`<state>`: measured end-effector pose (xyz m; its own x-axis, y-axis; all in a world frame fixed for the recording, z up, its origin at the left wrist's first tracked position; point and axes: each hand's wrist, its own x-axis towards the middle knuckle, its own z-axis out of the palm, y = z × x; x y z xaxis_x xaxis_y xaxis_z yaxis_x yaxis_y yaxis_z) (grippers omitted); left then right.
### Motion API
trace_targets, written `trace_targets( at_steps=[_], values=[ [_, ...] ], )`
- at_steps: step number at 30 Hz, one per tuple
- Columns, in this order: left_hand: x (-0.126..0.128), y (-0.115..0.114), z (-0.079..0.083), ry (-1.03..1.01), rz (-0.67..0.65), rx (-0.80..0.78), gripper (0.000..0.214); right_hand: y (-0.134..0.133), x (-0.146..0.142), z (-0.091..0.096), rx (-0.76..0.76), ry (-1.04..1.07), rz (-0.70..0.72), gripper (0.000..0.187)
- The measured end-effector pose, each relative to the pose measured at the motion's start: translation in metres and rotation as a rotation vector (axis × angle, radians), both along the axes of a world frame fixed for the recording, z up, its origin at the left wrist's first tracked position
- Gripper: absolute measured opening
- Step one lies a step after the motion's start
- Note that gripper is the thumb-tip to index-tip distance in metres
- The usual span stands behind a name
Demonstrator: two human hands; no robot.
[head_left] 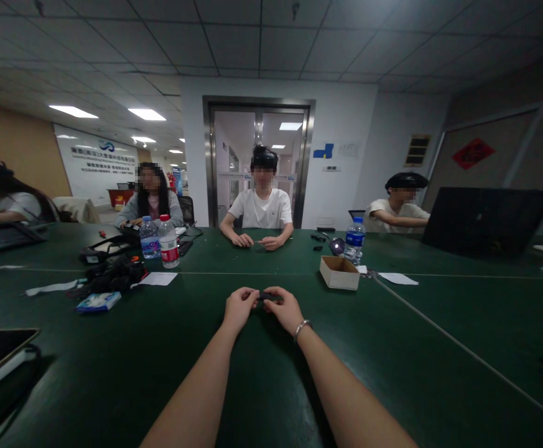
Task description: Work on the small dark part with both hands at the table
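Dim room, cool light from ceiling panels [146,114] upper left & bright doorway [271,146]; right side v. dark. Strong fisheye bend at edges. Small dark object [266,297] between left hand [239,308] & right hand [286,309] too murky to ID.

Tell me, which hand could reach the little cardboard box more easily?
Probably the right hand: the cardboard box sits ahead on its side, nearer to it. The left hand would have to cross over. Both now pinch a small dark thing.
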<state>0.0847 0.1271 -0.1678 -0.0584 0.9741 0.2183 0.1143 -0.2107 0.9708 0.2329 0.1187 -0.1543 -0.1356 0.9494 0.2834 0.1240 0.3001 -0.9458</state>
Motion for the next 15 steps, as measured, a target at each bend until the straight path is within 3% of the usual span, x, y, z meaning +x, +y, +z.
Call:
trace_targets(
  at_steps=[5,15],
  values=[
    [-0.002,0.006,-0.005,-0.029,0.003,-0.015,0.028,0.000,0.003,0.001,-0.018,0.008,-0.007,0.025],
    [0.003,-0.003,0.004,-0.006,-0.027,-0.003,0.017,0.010,0.004,-0.011,0.022,0.003,0.030,0.028]
  ],
)
